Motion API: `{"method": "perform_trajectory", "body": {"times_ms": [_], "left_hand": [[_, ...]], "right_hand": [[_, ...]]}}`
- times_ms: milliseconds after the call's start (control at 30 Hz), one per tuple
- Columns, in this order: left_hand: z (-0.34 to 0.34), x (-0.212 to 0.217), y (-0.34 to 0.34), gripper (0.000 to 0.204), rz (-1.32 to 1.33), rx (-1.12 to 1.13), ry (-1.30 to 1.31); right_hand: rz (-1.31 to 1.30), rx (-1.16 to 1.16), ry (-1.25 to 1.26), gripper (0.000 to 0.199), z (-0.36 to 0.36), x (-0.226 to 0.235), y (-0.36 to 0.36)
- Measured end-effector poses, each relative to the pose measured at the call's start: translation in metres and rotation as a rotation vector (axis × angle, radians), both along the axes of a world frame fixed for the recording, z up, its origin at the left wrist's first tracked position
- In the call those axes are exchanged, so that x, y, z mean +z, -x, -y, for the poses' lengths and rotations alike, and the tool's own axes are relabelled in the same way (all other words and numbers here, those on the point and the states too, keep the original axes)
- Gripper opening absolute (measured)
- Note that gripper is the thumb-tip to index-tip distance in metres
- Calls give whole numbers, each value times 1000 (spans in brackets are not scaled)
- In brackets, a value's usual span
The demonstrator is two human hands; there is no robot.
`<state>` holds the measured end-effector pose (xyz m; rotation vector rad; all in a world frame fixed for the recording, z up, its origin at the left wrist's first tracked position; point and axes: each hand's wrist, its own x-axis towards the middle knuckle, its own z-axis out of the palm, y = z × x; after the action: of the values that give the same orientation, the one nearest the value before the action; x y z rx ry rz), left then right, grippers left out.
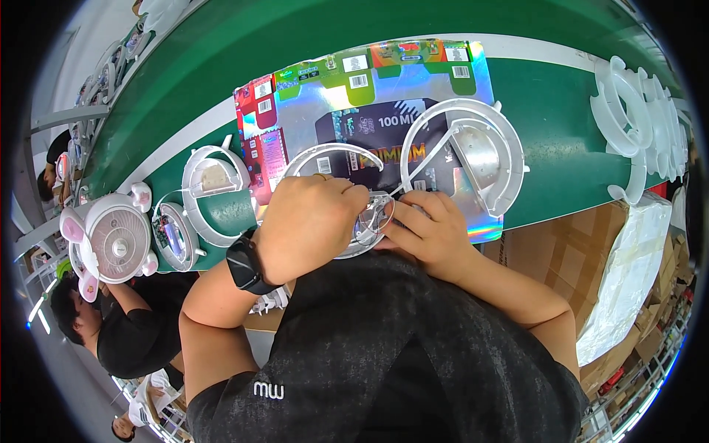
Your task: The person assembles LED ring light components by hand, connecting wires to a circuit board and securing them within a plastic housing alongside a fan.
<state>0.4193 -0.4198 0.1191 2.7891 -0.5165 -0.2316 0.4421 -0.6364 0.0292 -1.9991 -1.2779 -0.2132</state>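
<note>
Close to my body, a round white plastic housing (369, 150) with an arched rim lies between my hands over a flattened, shiny printed cardboard sheet (303, 118). My left hand (317, 218), a dark watch on its wrist, is closed over the housing's left side and hides much of it. On the other side, the curled fingers of my right hand (428, 225) pinch at its edge, near thin wires. What exactly the fingertips grip is partly hidden. Just right of the housing rests a larger white ring-shaped part (521, 159) with a metal plate (480, 156); a thin white cable runs from it toward my fingers.
Left on the green table (557, 111) lie another white ring part (192, 177) and a round unit (176, 236) with wires. A white-and-pink fan (118, 244) stands beyond. White rings are stacked (628, 111) at far right, above cardboard boxes (569, 244). A co-worker (140, 332) sits at left.
</note>
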Motion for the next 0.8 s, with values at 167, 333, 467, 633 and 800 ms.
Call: {"method": "perform_trajectory", "body": {"times_ms": [167, 333, 467, 633, 800], "left_hand": [[-1, -2, -3, 9, 7, 21, 77], [1, -2, -2, 8, -10, 64, 76], [2, -2, -2, 7, -11, 75, 75], [3, 1, -3, 6, -10, 65, 71], [8, 6, 2, 5, 27, 34, 14]], "right_hand": [[-11, 0, -3, 31, 0, 1, 0], [-18, -2, 1, 31, -1, 0, 0], [-28, 3, 7, 31, 0, 0, 0], [-44, 6, -2, 30, 0, 0, 0], [-73, 29, -4, 30, 2, 1, -1]]}}
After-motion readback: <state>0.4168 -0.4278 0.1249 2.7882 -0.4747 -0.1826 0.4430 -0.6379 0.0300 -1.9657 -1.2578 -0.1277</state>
